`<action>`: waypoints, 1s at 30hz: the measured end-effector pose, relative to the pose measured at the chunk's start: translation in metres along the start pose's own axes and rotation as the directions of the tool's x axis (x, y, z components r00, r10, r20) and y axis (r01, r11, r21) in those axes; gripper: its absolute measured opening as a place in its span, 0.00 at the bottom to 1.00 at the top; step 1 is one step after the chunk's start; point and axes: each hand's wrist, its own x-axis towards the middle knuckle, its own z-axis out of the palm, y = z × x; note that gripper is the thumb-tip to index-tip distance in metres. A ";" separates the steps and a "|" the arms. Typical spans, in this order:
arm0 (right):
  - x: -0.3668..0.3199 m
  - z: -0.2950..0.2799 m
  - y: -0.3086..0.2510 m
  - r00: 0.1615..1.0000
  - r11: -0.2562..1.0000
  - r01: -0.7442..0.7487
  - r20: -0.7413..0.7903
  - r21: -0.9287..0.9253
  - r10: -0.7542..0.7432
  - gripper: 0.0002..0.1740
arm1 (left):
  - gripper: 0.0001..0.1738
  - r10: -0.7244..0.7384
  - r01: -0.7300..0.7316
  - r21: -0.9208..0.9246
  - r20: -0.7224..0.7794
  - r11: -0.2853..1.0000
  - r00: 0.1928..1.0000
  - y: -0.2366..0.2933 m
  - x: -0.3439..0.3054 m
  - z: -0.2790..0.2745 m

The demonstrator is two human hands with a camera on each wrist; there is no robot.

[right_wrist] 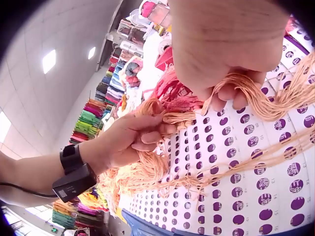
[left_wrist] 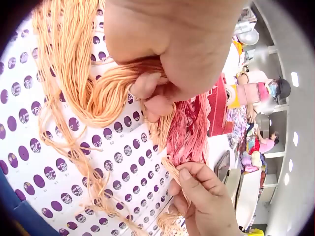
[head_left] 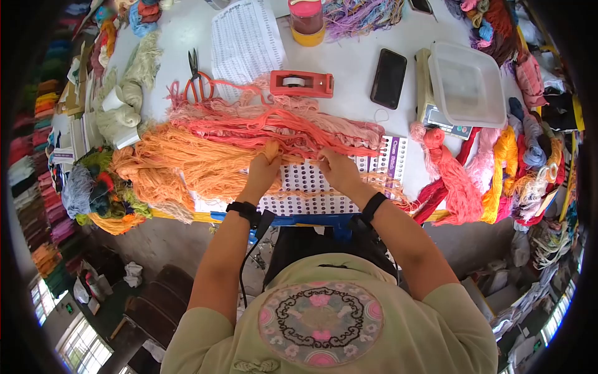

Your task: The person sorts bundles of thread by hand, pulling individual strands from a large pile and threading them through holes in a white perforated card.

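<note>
My left hand (head_left: 264,173) grips a bundle of orange embroidery thread (left_wrist: 106,96), with loops of it hanging out below the curled fingers. To its right, my right hand (head_left: 340,173) pinches a thin length of the same peach-orange thread (right_wrist: 241,84) between thumb and fingers. Both hands are held close over a white card with rows of purple-ringed holes (head_left: 305,177). A large heap of orange thread (head_left: 187,156) lies left of the left hand. Coral and pink skeins (head_left: 274,128) stretch across the table just beyond both hands. Loose orange strands (left_wrist: 88,167) trail over the card.
Scissors (head_left: 198,84), a printed sheet (head_left: 246,43), a red tape dispenser (head_left: 302,84) and a black phone (head_left: 389,78) lie farther back. At right stands a scale (head_left: 430,87) with a clear plastic tub (head_left: 468,84). Coloured skeins (head_left: 458,174) hang over the table's right front edge.
</note>
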 end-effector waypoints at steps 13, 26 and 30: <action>0.003 -0.007 -0.003 0.987 0.977 -0.119 0.126 0.178 0.097 0.16 | 0.15 -0.135 0.515 -0.568 0.578 0.642 0.805 0.039 -0.031 0.028; 0.006 0.001 0.000 0.993 0.994 -0.094 0.070 -0.060 0.098 0.18 | 0.09 -0.335 0.437 -0.621 0.282 0.650 0.899 0.051 -0.039 -0.106; 0.007 0.003 0.000 0.988 0.992 -0.129 0.083 -0.015 0.130 0.17 | 0.10 -0.273 0.280 -0.799 0.151 0.532 0.950 0.058 -0.046 -0.204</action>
